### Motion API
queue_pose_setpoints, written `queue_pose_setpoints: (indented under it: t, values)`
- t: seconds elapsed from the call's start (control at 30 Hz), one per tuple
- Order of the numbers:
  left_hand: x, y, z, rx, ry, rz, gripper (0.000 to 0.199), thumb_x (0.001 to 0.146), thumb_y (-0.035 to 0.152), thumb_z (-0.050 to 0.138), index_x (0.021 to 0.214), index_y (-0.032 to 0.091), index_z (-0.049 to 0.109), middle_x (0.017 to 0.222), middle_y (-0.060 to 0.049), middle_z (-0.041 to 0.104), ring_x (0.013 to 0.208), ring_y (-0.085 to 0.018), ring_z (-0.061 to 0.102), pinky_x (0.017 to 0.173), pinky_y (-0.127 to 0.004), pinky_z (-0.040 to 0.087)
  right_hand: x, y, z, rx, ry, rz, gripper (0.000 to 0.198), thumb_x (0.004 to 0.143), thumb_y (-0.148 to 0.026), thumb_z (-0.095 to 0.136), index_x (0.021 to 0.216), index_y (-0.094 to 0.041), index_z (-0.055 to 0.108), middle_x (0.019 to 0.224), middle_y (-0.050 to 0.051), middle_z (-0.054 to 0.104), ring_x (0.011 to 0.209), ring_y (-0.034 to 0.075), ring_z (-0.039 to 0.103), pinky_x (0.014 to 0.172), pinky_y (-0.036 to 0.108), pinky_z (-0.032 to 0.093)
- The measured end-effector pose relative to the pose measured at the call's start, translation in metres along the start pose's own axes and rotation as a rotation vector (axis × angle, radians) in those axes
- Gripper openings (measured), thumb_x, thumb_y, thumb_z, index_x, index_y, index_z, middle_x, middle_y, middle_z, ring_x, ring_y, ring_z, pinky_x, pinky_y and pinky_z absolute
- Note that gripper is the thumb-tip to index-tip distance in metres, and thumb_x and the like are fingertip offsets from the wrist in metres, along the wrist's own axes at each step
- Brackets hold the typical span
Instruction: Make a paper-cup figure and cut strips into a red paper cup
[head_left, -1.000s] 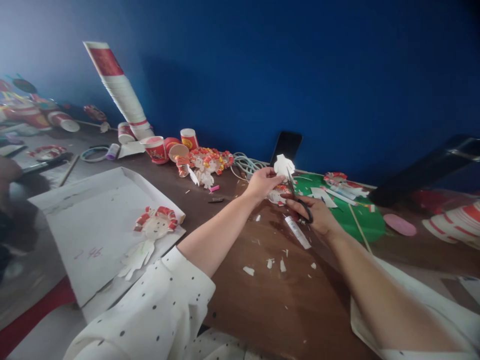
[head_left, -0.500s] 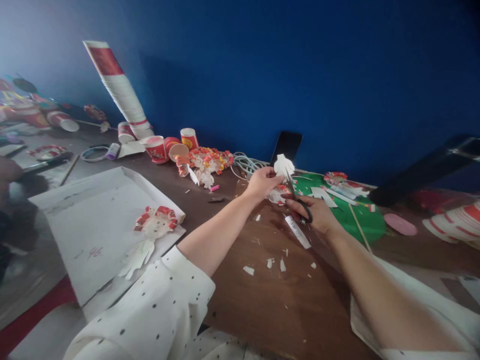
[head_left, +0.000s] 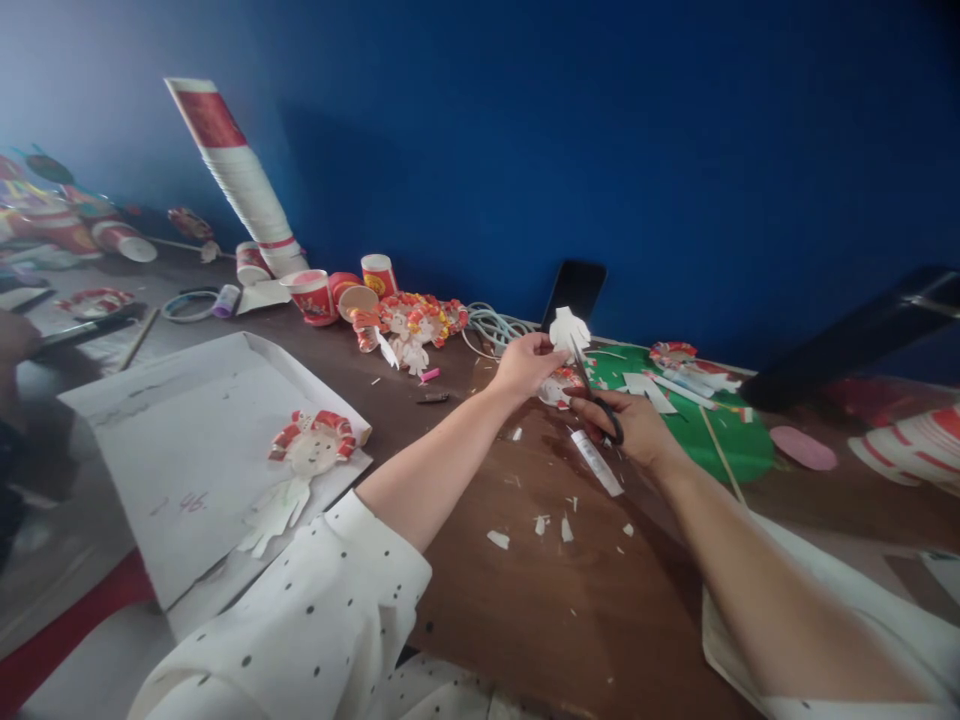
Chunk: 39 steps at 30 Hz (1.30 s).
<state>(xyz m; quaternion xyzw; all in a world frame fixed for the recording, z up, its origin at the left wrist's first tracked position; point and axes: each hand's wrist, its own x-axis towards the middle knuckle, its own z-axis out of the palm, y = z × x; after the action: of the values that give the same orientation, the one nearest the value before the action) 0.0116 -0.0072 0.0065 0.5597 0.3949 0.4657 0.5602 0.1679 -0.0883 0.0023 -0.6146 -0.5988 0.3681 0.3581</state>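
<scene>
Between the fingers and thumb of my left hand [head_left: 526,362] is a white paper cutout [head_left: 568,332] with a notched edge. My right hand [head_left: 637,425] grips a pair of scissors [head_left: 606,412] by the dark handles, and the blades point up to the cutout's lower right edge. Just below my left fingertips lies a paper doll figure [head_left: 556,390] with red trim, partly hidden. A white tube [head_left: 596,463] lies on the brown table under the scissors. Small paper scraps [head_left: 566,528] are scattered nearer to me.
On the left, another paper doll [head_left: 312,450] lies on a white sheet [head_left: 225,420]. Red paper cups [head_left: 311,297] and a pile of paper figures [head_left: 416,325] stand by the wall. A phone [head_left: 576,292] leans there. A green sheet [head_left: 712,440] lies right. Part of another person shows far left.
Almost nothing differs. Both hands, the cutout and the scissors keep nearly the same place, and the view has shifted very slightly.
</scene>
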Motion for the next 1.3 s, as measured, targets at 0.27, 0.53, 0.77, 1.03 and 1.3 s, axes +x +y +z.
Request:
queue_pose_setpoints:
  t: [0.27,0.53,0.77,1.03,1.3]
  values:
    - [0.0034,-0.0033,0.0014,-0.018,0.016,-0.007,0.017,0.073,0.019,0.067,0.087,0.012,0.062,0.078,-0.005,0.067,0.065,-0.011,0.059,0.065,-0.024,0.045,-0.0016,-0.0016,-0.0002,-0.025,-0.006,-0.033,0.052,0.071,-0.053,0.067,0.103,-0.013,0.073,0.048,-0.002,0.051,0.047,0.01,0.043,0.049,0.026,0.035]
    - [0.0051,-0.0059,0.0021,-0.07,0.028,-0.014,0.019,0.072,0.02,0.069,0.088,0.013,0.062,0.077,-0.004,0.067,0.065,-0.011,0.06,0.068,-0.025,0.046,-0.0058,-0.009,0.0018,-0.013,0.015,-0.03,0.049,0.072,-0.052,0.067,0.101,-0.013,0.073,0.047,-0.002,0.05,0.047,0.011,0.042,0.05,0.026,0.035]
    - [0.0065,-0.0072,0.0025,-0.042,0.034,0.001,0.021,0.074,0.02,0.068,0.092,0.012,0.063,0.083,-0.007,0.069,0.069,-0.012,0.061,0.071,-0.026,0.047,-0.0035,-0.0059,0.001,-0.056,0.025,-0.052,0.055,0.072,-0.056,0.065,0.104,-0.012,0.073,0.047,-0.002,0.049,0.047,0.011,0.042,0.05,0.027,0.035]
    - [0.0072,-0.0092,0.0031,-0.059,0.026,0.015,0.021,0.074,0.021,0.067,0.093,0.012,0.063,0.084,-0.007,0.069,0.07,-0.012,0.062,0.071,-0.026,0.047,-0.0034,-0.0058,0.001,-0.055,0.034,-0.053,0.054,0.072,-0.056,0.065,0.103,-0.013,0.073,0.046,-0.003,0.048,0.047,0.011,0.042,0.049,0.026,0.034]
    - [0.0066,-0.0082,0.0037,-0.075,0.03,-0.003,0.021,0.073,0.021,0.068,0.091,0.012,0.062,0.082,-0.006,0.069,0.068,-0.012,0.061,0.07,-0.026,0.047,-0.0045,-0.0066,0.0022,-0.033,0.029,-0.061,0.053,0.072,-0.057,0.065,0.101,-0.013,0.073,0.047,-0.003,0.049,0.046,0.011,0.04,0.048,0.026,0.032]
